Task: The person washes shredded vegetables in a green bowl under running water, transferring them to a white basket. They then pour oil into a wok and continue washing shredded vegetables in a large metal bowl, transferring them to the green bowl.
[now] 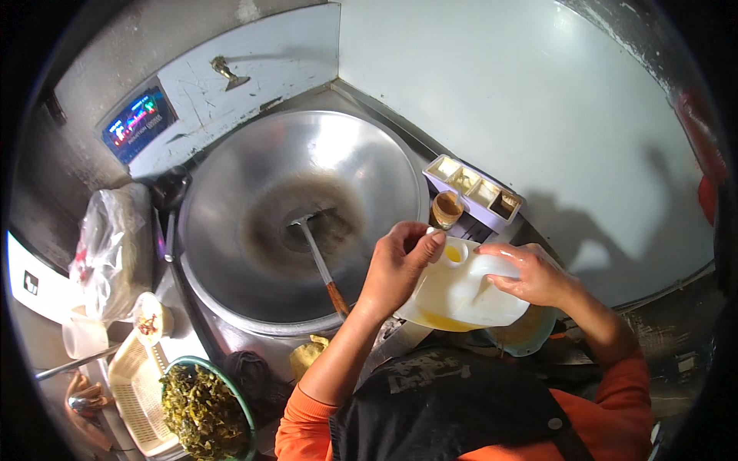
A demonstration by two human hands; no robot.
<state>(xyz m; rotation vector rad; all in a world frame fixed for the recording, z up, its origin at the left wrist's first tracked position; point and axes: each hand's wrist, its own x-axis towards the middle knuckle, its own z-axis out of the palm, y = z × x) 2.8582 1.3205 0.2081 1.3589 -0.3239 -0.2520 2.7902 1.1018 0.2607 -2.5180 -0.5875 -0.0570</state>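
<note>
My right hand point(527, 274) grips the handle of a translucent plastic jug point(455, 294) with yellow liquid inside, held before my apron. The jug's round mouth is uncovered. Just left of that mouth is my left hand point(403, 259), its thumb and fingertips pinched on a small white thing, perhaps a cap. Beyond my left forearm sits a large metal wok point(230, 230), with a wooden-handled turner point(319, 259) resting in it. Near the jug's mouth stand an open jar of brown paste point(447, 210) and a lilac condiment box point(475, 213) with several compartments.
At lower left, a green-rimmed bowl of chopped leafy greens point(204, 409) overlaps a cream plastic basket point(135, 380). A small tub point(153, 320), a clear plastic bag point(109, 253) and a black ladle point(170, 190) lie left of the wok. A lit control panel point(138, 121) is on the back wall.
</note>
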